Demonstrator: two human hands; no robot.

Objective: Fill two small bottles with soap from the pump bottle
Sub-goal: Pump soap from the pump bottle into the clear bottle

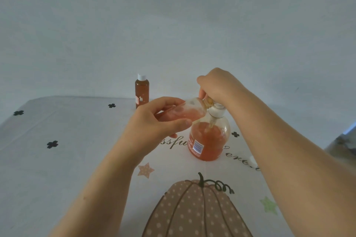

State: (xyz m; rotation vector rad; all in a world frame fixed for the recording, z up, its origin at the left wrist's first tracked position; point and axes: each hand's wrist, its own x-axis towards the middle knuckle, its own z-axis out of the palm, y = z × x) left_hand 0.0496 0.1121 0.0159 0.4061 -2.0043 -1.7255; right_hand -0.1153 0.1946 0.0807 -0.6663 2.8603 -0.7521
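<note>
A clear pump bottle [209, 139] about half full of orange soap stands upright on the table, its white collar just under my right hand. My right hand [215, 84] sits on top of the pump head, fingers curled down over it. My left hand [154, 121] grips a small clear bottle [189, 110] tilted on its side, its open mouth at the pump's nozzle; some orange soap lies inside it. A second small bottle [142, 91], filled with orange soap and closed with a white cap, stands upright at the table's far edge.
The table wears a white cloth [57, 159] printed with a pumpkin, stars and black clovers. A small white cap [252, 160] lies on the cloth beside my right forearm. A plain wall stands behind the table; a dark object sits off the right edge.
</note>
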